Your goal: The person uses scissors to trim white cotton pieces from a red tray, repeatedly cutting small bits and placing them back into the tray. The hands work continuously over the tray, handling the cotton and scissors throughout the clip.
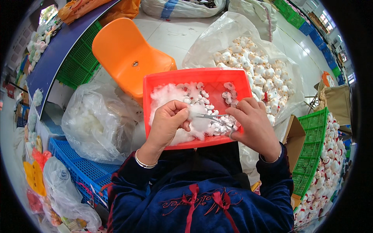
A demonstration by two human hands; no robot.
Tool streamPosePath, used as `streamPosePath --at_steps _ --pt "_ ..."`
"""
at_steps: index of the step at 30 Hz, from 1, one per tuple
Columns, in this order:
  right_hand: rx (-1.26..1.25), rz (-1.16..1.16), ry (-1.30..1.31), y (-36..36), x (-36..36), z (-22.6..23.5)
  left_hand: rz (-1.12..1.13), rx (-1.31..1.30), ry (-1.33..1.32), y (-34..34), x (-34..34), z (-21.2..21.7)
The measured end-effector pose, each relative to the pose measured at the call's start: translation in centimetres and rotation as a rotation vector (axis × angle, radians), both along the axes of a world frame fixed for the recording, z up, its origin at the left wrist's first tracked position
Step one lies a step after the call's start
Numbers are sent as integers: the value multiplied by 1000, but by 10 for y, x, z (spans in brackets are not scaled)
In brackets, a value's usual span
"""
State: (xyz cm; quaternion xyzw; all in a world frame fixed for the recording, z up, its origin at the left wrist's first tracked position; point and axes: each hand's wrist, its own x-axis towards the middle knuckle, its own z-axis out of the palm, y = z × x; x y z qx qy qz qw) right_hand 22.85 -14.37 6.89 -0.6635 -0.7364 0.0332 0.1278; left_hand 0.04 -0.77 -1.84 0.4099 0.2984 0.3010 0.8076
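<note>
The right hand (254,123) is closed around a slim metal clamp tool (211,116), fingers curled over its shanks, with one ring of the handle showing below them. The left hand (166,119) pinches a tuft of white stuffing (199,122) between thumb and forefinger, and the tool's tip runs into that tuft, just beside the left fingertips. The tip itself is buried in fluff, so whether it bites on the stuffing or on some small piece inside, I cannot tell.

Both hands and the tool are over a red tray (197,71). Loose stuffing fills its left side; small white pieces (205,101) lie scattered through the middle and right, partly covered by the hands. What bears the tray is hidden beneath it.

Beyond its far left corner stands an orange chair (134,62), its lower part blocked by the tray. To the left, a cloudy plastic bag (97,120) blurs the white filling inside. On the far right side, a big clear sack (211,37) holds cream-and-white plush pieces (268,75), some cut off by the tray and right hand. A green crate (311,145) stands at the right, its contents bent by the lens.
</note>
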Motion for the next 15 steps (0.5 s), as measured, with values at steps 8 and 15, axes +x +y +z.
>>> streamPosePath --at_steps 8,15 --pt "-207 83 60 5 7 5 -117 237 122 -4 1 2" --pt "-31 42 88 1 11 10 23 79 64 6 -5 -15"
